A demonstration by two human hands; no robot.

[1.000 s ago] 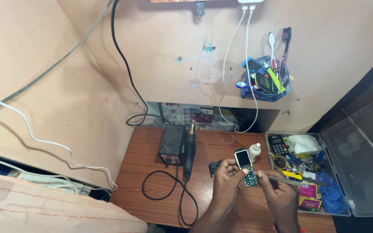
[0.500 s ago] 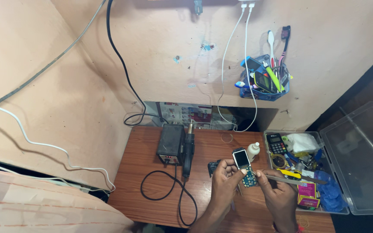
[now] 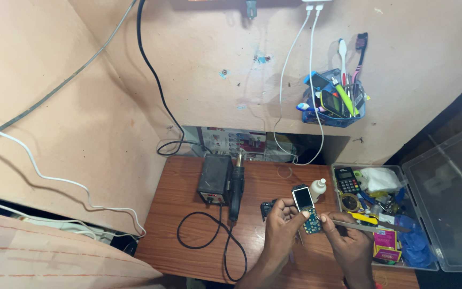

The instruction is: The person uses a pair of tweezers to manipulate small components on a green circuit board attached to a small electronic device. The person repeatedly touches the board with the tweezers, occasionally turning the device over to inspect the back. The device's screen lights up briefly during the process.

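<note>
My left hand (image 3: pixel 280 222) holds a small phone circuit board (image 3: pixel 307 211) with a little screen at its top, lifted above the wooden table (image 3: pixel 188 214). My right hand (image 3: pixel 348 243) grips a thin metal tool (image 3: pixel 367 226), its left tip touching the board's lower part. A small dark phone part (image 3: pixel 267 208) lies on the table just left of my left hand. A little white bottle (image 3: pixel 318 189) stands right behind the board.
A black hot-air station with its handle (image 3: pixel 221 182) and looped cable (image 3: pixel 209 243) sits at centre left. An open clear plastic box (image 3: pixel 402 214) of tools and parts stands at the right. A blue holder (image 3: pixel 335 104) with brushes hangs on the wall, white cables beside it.
The view has shifted slightly. Both hands stay together on the board and the tool, with hardly any movement.
</note>
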